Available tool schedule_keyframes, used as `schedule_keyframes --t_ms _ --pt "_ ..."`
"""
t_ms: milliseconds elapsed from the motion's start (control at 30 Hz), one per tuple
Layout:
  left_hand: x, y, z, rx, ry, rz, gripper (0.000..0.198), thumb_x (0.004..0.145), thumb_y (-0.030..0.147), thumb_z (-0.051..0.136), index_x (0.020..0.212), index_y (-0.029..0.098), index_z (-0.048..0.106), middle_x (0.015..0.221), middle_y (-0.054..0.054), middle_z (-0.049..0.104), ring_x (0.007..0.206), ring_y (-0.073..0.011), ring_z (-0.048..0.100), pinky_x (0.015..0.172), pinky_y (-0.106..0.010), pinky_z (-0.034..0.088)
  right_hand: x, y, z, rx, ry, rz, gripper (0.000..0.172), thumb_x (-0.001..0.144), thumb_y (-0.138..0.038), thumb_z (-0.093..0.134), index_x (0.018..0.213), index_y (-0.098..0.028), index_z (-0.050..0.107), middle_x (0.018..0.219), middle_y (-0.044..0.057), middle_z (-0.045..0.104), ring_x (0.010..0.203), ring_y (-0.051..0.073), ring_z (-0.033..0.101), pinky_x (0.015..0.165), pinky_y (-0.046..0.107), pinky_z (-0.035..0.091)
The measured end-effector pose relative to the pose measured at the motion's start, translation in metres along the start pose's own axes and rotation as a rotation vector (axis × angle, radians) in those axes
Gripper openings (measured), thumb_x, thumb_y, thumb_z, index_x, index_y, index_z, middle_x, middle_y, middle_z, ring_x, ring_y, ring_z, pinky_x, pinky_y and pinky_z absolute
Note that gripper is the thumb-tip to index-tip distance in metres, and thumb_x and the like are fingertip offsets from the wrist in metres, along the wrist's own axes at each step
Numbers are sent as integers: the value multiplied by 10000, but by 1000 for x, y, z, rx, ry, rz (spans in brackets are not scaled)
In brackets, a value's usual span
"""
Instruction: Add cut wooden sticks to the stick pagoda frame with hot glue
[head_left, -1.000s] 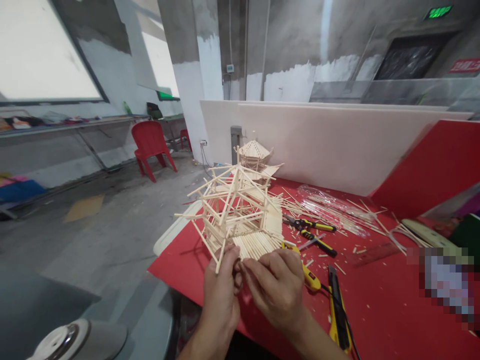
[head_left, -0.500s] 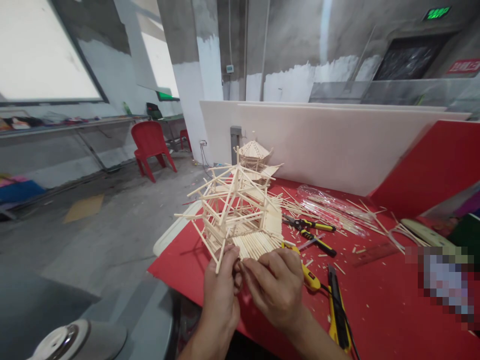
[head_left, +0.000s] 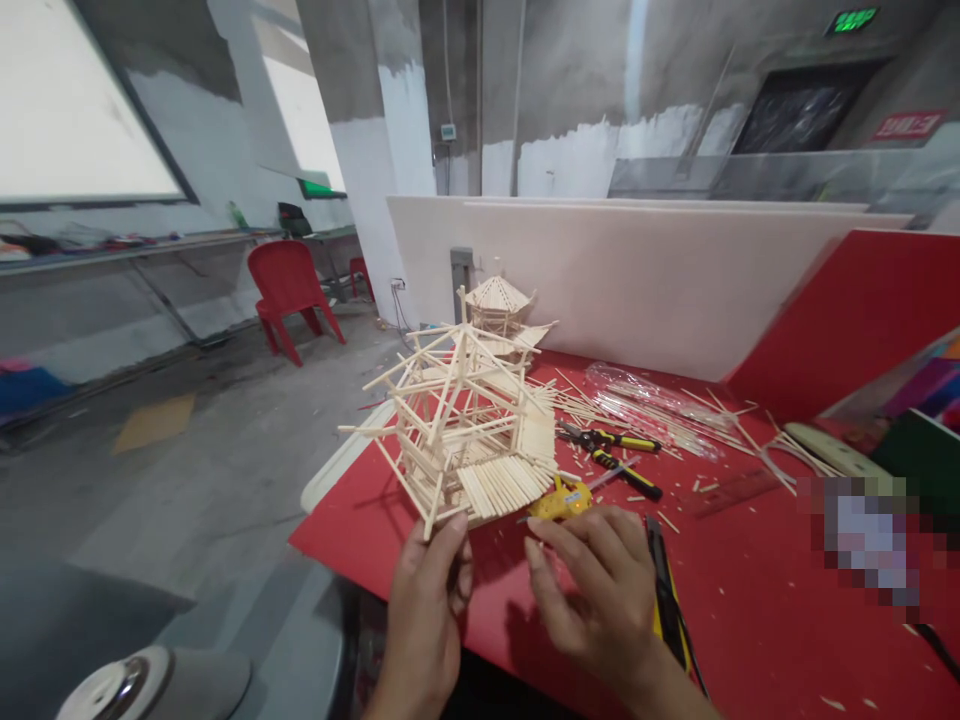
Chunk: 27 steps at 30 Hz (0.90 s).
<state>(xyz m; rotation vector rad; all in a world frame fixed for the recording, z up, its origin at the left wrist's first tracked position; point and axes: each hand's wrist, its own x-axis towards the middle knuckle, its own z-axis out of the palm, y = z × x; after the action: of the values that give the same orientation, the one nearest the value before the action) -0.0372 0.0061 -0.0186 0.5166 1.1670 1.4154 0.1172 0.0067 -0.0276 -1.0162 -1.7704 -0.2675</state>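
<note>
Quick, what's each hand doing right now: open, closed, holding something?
Left hand: closed on the near edge of the stick model.
Right hand: off the model, loosely curled; whether it pinches something small cannot be told.

Support: table, pale edge [head_left: 330, 465] showing at left, covered by a red sheet [head_left: 750, 600]. On it: stick-built pavilion frame [head_left: 463, 372], near left corner; second stick pavilion [head_left: 499, 296] behind, base partly hidden. Right of the frame: yellow glue gun [head_left: 562, 500], black-and-yellow pliers [head_left: 600, 457], utility knife [head_left: 660, 570] nearer the front edge. Farther back: clear plastic bag [head_left: 637, 400] among loose sticks. Small offcuts [head_left: 668, 521] scattered.
</note>
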Motion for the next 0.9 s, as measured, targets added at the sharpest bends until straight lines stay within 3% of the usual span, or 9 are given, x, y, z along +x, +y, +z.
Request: schedule_keyframes --t_ms 100,200,367,533,900 --pt "-6 -12 -14 18 8 -24 301 673 335 785 897 179 658 584 61 543 451 -48 406 400 -135 308 -12 13 -13 -27 -38 64 132 853 -122 641 966 -188 661 749 22 646 700 163 519 697 343 360" --pt "-8 -28 -21 107 22 -71 256 648 337 791 787 172 654 547 59 528 441 -50 406 391 -140 268 -25 25 -24 -64 -104 151 76 897 -154 605 935 -198 654 785 21 658 711 163 525 692 329 358" --pt "-9 -45 -9 253 -77 -97 235 702 386 746 742 176 647 519 63 505 404 -50 384 401 -158 235 -38 43 -37 -157 -172 271 93 933 -259 576 963 -229 660 812 15 659 752 177 558 711 319 376" --pt "-3 -51 5 414 -159 5 230 742 391 704 685 180 633 482 58 493 408 -77 399 420 -186 290 -44 62 -44 -195 -344 422 192 945 -317 522 1016 -228 677 905 31 682 840 187 617 757 310 429" --pt "13 -70 5 573 -82 166 154 644 322 766 639 173 727 610 -15 666 592 -159 567 583 -240 438 -45 86 -44 -247 -542 564 267 927 -292 486 1105 -246 679 965 37 682 820 176 644 696 275 437"
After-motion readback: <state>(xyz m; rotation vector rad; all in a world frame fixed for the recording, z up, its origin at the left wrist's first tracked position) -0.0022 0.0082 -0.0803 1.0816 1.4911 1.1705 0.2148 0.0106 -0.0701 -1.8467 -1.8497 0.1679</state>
